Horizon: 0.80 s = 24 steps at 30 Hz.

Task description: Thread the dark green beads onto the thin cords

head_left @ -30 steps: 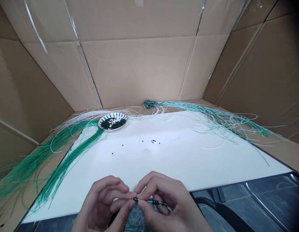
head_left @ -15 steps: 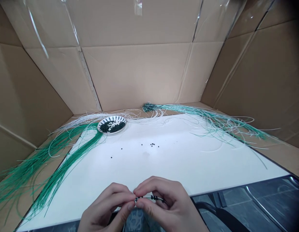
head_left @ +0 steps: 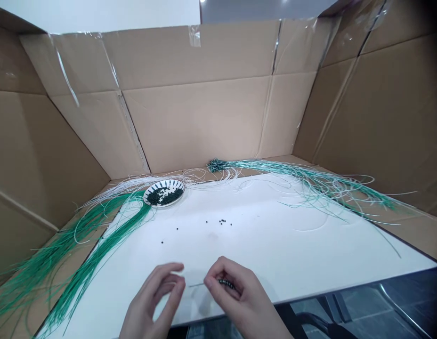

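My right hand [head_left: 236,296] is shut on a thin wire [head_left: 197,285] strung with several small dark beads [head_left: 226,283]. The wire's bare end points left, toward my left hand [head_left: 155,294]. That hand holds nothing, its fingers loosely curled and apart, a short gap from the wire tip. Part of the wire and beads is hidden behind my right fingers. Loose beads [head_left: 222,221] lie scattered on a white board [head_left: 285,249] well beyond both hands.
A black-and-white patterned dish [head_left: 164,182] of dark beads stands at the board's far left. Long bunches of green wires [head_left: 98,254] spread at left; green and white wires [head_left: 310,179] trail at back right. Cardboard walls [head_left: 204,122] surround the board. A dark floor and chair show at lower right.
My left hand has let go of the wire and moved left, away from my right hand. The view has tilted upward, so everything sits lower in the picture.
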Each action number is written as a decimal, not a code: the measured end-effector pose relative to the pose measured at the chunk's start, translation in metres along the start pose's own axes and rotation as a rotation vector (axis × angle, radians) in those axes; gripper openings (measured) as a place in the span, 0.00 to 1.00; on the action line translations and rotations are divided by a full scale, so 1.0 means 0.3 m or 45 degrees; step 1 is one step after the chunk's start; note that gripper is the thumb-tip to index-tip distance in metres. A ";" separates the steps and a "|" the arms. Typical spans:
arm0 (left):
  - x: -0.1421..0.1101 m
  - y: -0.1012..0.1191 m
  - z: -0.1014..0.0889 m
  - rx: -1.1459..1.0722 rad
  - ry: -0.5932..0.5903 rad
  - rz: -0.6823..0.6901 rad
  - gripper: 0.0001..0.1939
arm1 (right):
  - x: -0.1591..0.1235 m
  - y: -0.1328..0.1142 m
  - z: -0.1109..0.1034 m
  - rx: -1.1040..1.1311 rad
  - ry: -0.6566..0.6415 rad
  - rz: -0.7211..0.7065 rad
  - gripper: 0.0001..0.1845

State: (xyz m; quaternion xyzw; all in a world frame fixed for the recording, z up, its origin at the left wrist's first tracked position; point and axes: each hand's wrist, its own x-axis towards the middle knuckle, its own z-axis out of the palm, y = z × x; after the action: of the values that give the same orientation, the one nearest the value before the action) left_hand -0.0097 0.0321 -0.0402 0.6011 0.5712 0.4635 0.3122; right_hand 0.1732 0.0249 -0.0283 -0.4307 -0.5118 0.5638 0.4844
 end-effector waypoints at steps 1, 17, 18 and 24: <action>0.035 -0.032 -0.011 0.328 -0.008 -0.023 0.23 | 0.008 0.014 -0.010 -0.015 0.057 -0.012 0.15; 0.337 -0.085 -0.007 0.996 -0.180 0.012 0.07 | 0.072 0.140 -0.098 0.051 -0.011 0.033 0.17; 0.343 -0.089 0.000 0.993 -0.182 0.014 0.08 | 0.071 0.138 -0.098 0.054 -0.014 0.032 0.17; 0.399 -0.100 0.047 0.969 -0.227 0.095 0.08 | 0.069 0.128 -0.101 0.058 -0.009 0.023 0.17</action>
State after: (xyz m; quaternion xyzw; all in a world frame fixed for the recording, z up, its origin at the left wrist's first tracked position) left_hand -0.0185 0.1557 -0.0487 0.7323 0.6506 0.1756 0.0983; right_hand 0.1955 0.0500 -0.0696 -0.4221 -0.4967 0.5813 0.4871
